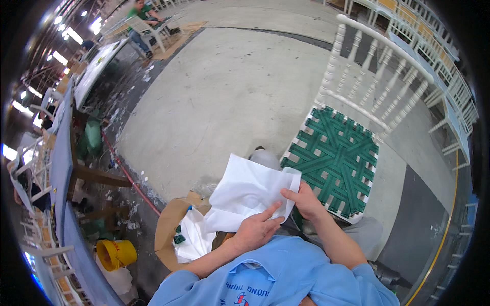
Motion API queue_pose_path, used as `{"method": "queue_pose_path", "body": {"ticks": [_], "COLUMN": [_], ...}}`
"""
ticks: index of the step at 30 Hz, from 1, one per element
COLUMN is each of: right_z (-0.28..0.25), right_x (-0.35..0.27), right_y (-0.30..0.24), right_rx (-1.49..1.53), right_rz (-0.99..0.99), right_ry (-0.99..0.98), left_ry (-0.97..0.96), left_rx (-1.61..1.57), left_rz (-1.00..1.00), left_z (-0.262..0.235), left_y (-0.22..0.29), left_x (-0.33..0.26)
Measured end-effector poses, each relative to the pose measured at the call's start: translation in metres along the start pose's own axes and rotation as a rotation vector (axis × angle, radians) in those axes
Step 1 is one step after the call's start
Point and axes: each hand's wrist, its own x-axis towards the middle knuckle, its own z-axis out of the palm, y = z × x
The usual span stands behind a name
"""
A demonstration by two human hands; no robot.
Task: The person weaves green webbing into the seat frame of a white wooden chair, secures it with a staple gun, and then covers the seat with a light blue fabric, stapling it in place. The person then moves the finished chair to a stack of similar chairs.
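In front of my torso, a thin white fabric-like sheet (242, 188) is spread between my hands, softly creased. My left hand (255, 229) lies at its lower edge, fingers pointing right and closed on the material. The sheet's right edge is curled over, and my right hand (304, 201) pinches it there with the thumb on top. Just beyond that hand stands a white chair (380, 97) with turned spindles; its seat is woven from green webbing straps (334, 158). Below the sheet to the left, a cardboard box (166, 237) holds more white material (194, 239) and small dark green pieces (178, 238).
A yellow bucket (116, 254) stands at lower left beside a long blue-covered table (58, 153). A red hose (122, 166) runs along the littered floor. White chairs (444, 76) line the right. Another person (143, 15) in green sits at the far left.
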Motion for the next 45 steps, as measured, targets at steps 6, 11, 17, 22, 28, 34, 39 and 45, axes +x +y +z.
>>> {"method": "queue_pose_path", "body": {"ticks": [6, 11, 17, 22, 28, 34, 39, 45], "right_z": [-0.03, -0.03, -0.067, -0.13, -0.182, -0.197, -0.201, -0.234], "right_x": [-0.027, -0.047, -0.065, -0.094, -0.12, -0.142, -0.153, -0.189], "right_y": [0.002, -0.017, -0.047, -0.084, -0.159, -0.238, -0.28, -0.233], "right_rx": [0.072, 0.028, 0.054, 0.162, 0.073, 0.055, -0.187, -0.564], "right_rz": [-0.019, -0.068, -0.215, -0.279, -0.511, -0.717, -0.821, -0.584], "right_ry": [0.173, 0.07, 0.236, 0.413, 0.511, 0.513, 0.627, 0.846], "left_ry": [0.052, 0.069, -0.525, -0.266, -0.044, 0.08, 0.188, 0.108], "left_rx": [-0.095, 0.228, 0.162, 0.15, 0.349, 0.436, 0.498, 0.509], "left_rz": [-0.072, 0.197, 0.183, 0.334, 0.468, 0.596, 0.712, 0.746], "left_z": [-0.015, -0.053, -0.087, -0.141, -0.171, -0.195, -0.213, -0.179], "left_y": [-0.03, -0.036, -0.042, 0.022, 0.106, 0.171, 0.195, 0.163], "left_x": [0.022, 0.135, 0.217, 0.274, 0.333, 0.372, 0.382, 0.341]}}
